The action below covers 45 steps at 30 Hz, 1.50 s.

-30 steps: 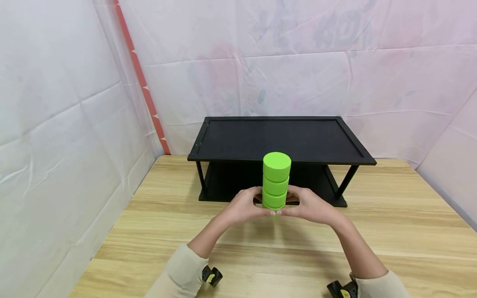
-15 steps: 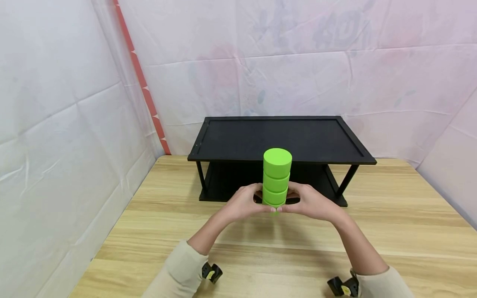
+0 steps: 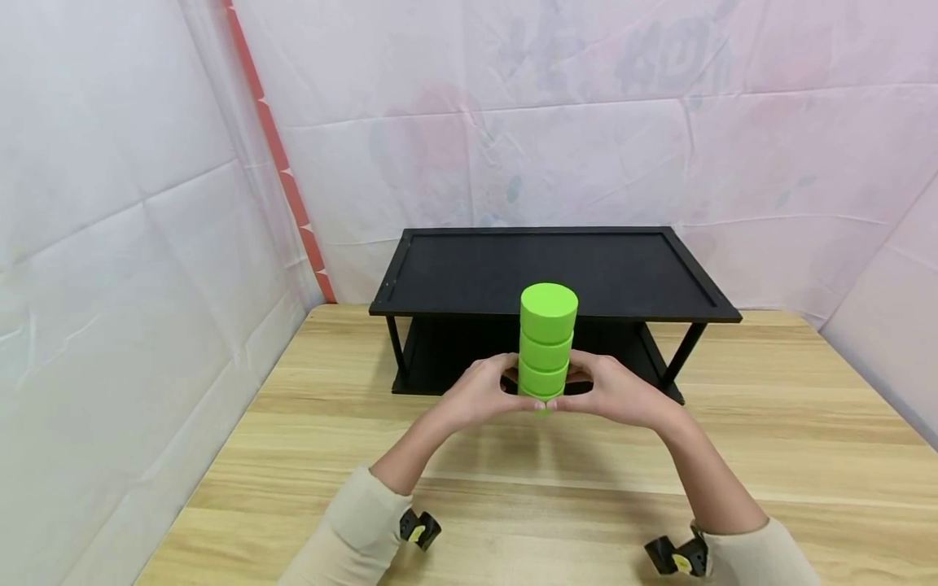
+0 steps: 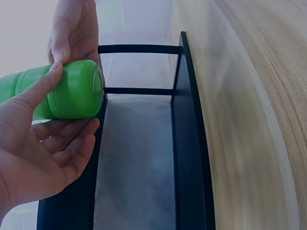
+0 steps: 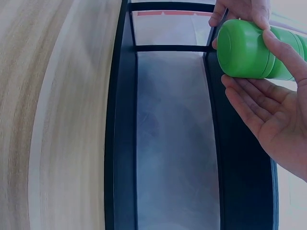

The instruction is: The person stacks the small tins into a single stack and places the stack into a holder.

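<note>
Both hands hold a green ribbed cylinder, which looks like a bottle or canister, upright above the table in front of the black shelf. The left hand grips its lower part from the left, thumb across the near side and fingers behind. From the right, the right hand grips it the same way, and the two thumb tips meet at the front. In the left wrist view the cylinder's rounded base shows past the fingers. The right wrist view shows the thumb along the cylinder and the fingers beneath it.
A black two-tier shelf stands at the back of the wooden table, its lower tier open at the front. White sheeting hangs behind it and along both sides. A dark device is strapped at each wrist.
Both hands have raised the green cylinder slightly, with a very small drift to the right. Their hold on it looks the same, and the shelf stays put.
</note>
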Tool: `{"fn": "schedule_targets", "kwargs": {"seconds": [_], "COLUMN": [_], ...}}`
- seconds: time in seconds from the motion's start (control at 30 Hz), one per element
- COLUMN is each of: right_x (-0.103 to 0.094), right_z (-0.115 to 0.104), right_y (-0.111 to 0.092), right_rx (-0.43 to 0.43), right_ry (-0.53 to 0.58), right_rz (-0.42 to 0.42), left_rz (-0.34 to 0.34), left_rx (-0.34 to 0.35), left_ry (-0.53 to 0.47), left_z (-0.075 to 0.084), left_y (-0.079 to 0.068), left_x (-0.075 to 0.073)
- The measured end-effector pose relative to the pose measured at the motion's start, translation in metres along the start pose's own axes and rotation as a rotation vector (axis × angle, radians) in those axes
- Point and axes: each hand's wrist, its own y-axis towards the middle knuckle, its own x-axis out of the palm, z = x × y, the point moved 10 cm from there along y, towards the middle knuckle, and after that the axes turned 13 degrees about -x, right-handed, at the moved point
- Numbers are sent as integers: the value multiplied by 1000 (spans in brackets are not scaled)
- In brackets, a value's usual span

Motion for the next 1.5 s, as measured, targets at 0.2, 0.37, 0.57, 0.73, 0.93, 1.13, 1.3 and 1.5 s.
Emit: {"fn": "schedule_targets", "kwargs": {"seconds": [0.2, 0.37, 0.57, 0.73, 0.93, 1.13, 1.3, 1.5], "right_x": [-3, -7, -8, -11, -17, -19, -21, -24], "right_z": [-2, -2, -2, -4, -4, -5, -6, -7], "right_y": [1, 2, 4, 6, 8, 9, 9, 10], "right_rx": [2, 19, 23, 15, 14, 14, 10, 10], "right_ry": [-4, 2, 7, -3, -20, -31, -28, -30], "right_rz": [10, 17, 14, 9, 16, 19, 15, 15], "left_rz": [-7, -6, -7, -5, -16, -37, -44, -44], "left_rx": [10, 18, 17, 19, 21, 3, 9, 36], "left_ry": [5, 6, 17, 27, 34, 36, 24, 22], "left_z": [3, 6, 7, 10, 14, 14, 15, 20], "left_y": [2, 3, 5, 6, 10, 12, 12, 13], "left_x": [-1, -4, -5, -9, -11, -11, -12, -15]}}
